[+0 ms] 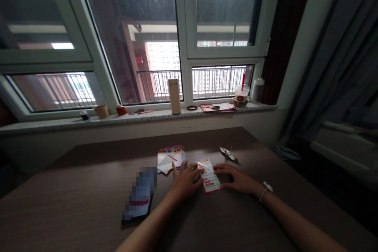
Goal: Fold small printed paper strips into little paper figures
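Well beyond leaflet [210, 181], straw [243, 80] in cup [242, 93]

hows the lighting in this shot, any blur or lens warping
Head view: backlit by the bright window, so the table, left hand and right hand sit dim; wide-angle lens bows the window frames at the edges; the phone is pixelated; the card between the hands looks fairly sharp.

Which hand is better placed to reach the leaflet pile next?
Left, probably. The left hand lies flat right beside the leaflet pile; the right hand sits across the card, nearer the crumpled wrapper.
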Motion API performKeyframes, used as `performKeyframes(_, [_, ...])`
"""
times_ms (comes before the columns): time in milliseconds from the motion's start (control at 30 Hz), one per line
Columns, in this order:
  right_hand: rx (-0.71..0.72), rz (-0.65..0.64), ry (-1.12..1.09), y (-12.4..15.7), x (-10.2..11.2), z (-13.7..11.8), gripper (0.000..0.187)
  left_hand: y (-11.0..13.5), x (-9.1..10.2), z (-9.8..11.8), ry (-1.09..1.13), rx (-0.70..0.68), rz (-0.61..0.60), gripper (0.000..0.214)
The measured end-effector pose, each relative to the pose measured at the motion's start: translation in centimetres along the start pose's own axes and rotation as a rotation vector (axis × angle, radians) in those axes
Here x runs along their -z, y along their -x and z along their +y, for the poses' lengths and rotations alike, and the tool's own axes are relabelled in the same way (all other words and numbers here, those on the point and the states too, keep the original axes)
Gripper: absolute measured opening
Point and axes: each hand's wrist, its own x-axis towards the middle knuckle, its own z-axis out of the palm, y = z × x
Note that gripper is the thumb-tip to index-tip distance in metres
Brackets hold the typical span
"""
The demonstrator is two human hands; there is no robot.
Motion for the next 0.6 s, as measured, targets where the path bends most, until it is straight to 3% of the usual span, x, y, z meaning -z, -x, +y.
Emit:
performKeyframes(333, [0.019, -0.004, 0.057, 0.0, 0.0, -1.7, 0.037, -0.1, 0.0, -0.1, 0.005, 0.007, 0.004, 0.039])
performKeyframes(600, [0.013, 0.036, 0.055, -0.6, -0.3, -1.2, 0.030, -0.3, 0.1, -0.3, -0.003, 0.014, -0.040, 0.048])
